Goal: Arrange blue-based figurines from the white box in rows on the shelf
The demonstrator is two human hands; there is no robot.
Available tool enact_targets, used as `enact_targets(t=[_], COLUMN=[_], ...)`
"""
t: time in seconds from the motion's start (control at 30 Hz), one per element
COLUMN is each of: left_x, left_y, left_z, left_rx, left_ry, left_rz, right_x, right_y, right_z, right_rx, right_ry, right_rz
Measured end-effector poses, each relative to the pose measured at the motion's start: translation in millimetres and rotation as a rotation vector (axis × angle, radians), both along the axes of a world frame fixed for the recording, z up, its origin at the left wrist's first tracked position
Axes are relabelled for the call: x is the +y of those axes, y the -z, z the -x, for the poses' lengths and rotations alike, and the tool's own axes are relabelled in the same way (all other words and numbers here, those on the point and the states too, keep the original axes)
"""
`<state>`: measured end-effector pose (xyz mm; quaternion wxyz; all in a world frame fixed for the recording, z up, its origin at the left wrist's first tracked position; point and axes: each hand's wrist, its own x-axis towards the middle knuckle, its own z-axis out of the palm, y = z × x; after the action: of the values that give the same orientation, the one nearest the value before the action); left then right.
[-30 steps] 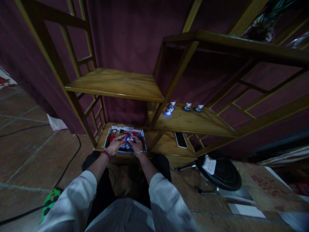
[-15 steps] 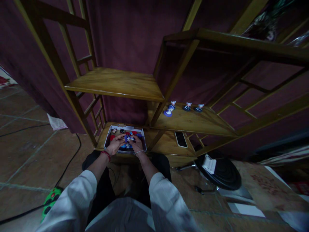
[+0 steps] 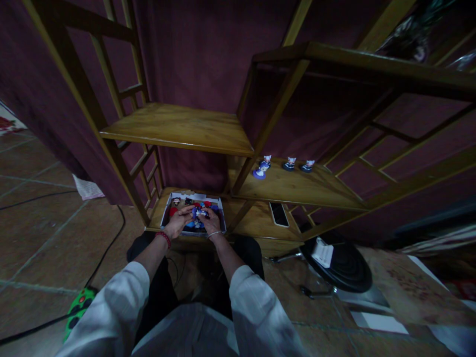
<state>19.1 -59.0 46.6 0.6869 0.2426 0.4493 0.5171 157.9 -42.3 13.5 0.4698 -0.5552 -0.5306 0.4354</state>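
A white box [image 3: 165,214] on the lowest shelf holds several small red, blue and dark figurines. Over it, my left hand [image 3: 179,222] and my right hand [image 3: 211,221] hold a small purple-and-white figurine [image 3: 200,213] between their fingers. The left fingers touch its left side, and the right thumb and fingers close on its right side. On the shelf to the right stand a purple-and-white figurine [image 3: 261,171] at the left and, behind and beside it, dark-based figurines with light heads, among them one [image 3: 289,164] and another [image 3: 307,166].
A phone [image 3: 278,214] lies on the lowest shelf [image 3: 241,218]. Wooden posts and a middle shelf [image 3: 178,126] rise above the box. A black round stool [image 3: 345,267] stands at the right. A green object [image 3: 79,310] and cables are on the floor at the left.
The figurine between my hands has turned slightly, showing more of its white part. Both hands stay in nearly the same place.
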Motion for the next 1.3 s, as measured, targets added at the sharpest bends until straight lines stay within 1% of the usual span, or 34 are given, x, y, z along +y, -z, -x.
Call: enact_targets(t=[0.3,0.77,0.93,1.3], left_x=[-2,-5,-4,-3], left_y=[-1.2,-7.2,-4.4,1.7], left_z=[1,-1,-1,-1], left_rx=[0.000,0.013,0.023,0.082], left_ry=[0.011,0.006,0.000,0.050], left_rz=[-0.024,0.005,0.008,-0.063], right_x=[-1,-4,-5,-10], right_y=[-0.5,-5.4,-7.7,-18.1], right_z=[1,0,0,1], right_rx=[-0.002,0.012,-0.020,-0.108], right_ry=[0.002,-0.013,-0.011,0.008], right_rz=[-0.018,-0.011,0.004,-0.026])
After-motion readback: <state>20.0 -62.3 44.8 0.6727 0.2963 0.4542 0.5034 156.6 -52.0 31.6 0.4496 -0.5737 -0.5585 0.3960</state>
